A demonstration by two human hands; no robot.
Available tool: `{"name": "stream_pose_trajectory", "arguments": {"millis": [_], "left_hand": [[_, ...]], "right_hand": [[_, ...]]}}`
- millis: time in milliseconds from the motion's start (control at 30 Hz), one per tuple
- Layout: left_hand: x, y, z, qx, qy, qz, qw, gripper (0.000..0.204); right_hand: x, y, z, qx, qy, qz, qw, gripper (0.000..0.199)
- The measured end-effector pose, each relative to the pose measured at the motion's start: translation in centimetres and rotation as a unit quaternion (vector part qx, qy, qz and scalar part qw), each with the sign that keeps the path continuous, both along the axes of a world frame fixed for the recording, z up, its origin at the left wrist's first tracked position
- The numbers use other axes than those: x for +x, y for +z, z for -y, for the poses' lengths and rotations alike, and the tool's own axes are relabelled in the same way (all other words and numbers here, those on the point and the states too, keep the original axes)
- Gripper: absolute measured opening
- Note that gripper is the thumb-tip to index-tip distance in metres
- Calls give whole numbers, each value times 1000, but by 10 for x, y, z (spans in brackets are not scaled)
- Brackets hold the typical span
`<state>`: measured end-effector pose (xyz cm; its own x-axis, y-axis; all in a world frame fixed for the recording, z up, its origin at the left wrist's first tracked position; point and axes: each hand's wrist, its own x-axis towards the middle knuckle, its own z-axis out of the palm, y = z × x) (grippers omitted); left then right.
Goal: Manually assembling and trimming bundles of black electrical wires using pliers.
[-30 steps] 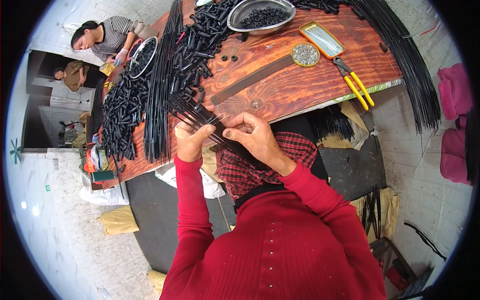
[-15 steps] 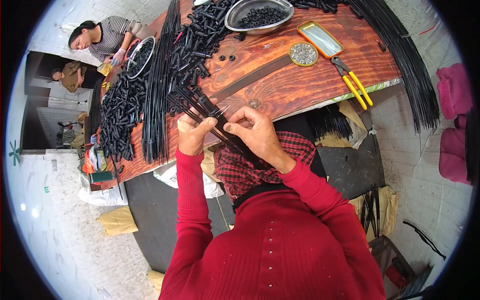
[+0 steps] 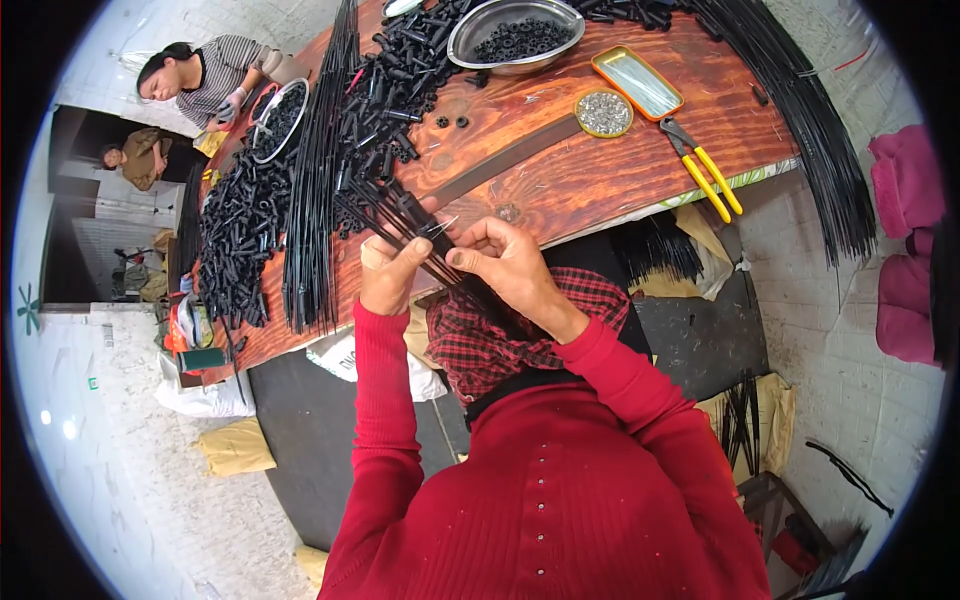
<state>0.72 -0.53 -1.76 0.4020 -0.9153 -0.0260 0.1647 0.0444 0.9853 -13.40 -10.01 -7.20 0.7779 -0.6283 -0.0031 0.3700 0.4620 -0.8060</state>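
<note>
My left hand (image 3: pixel 392 272) is closed around a bundle of thin black rods (image 3: pixel 376 212), its thumb pressed on top near a black cylindrical fitting (image 3: pixel 411 210). The bundle slants from the table edge down toward my lap. A short, thin silver wire (image 3: pixel 444 226) sticks out by the left thumb tip, between the two hands. My right hand (image 3: pixel 508 268) is beside the bundle, thumb and fingers pinched together close to the wire. What lies in that pinch is too small to tell.
On the wooden table (image 3: pixel 560 190) lie heaped black tubular parts (image 3: pixel 235 225), long black rods (image 3: pixel 315 200), a metal bowl (image 3: pixel 462 50) of small black rings, a round tin (image 3: pixel 604 113) of metal bits, a wire tray (image 3: pixel 652 75) and yellow-handled cutters (image 3: pixel 705 178). A co-worker (image 3: pixel 215 75) works at the far left.
My hands hold nearly the same position on the rods, with only a slight shift. The co-worker's gloved hand at the far left has moved a little.
</note>
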Motion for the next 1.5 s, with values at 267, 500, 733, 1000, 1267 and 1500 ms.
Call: {"name": "stream_pose_trajectory", "arguments": {"millis": [267, 500, 733, 1000, 1267, 1500], "left_hand": [[-25, 17, -1, 23, 51, 24, 998, 54], [-13, 20, -5, 18, 26, 25, 999, 50], [-7, 7, -1, 1, 28, -14, 1000, 50], [-1, -3, 2, 22, 56, -6, 998, 48], [-7, 4, 6, 15, 59, -26, 998, 44], [-2, -3, 5, -2, 72, 16, 997, 45]], "right_hand": [[-8, 2, -9, -113, -15, -77, 990, 16], [-13, 11, -6, -14, 12, 19, 1000, 15], [-15, 13, -6, -90, -17, -44, 995, 20], [-24, 31, -13, -197, -140, -113, 964, 17], [-21, 33, -21, -307, -190, -86, 928, 20], [-18, 31, -21, -275, -194, -62, 940, 23]]}}
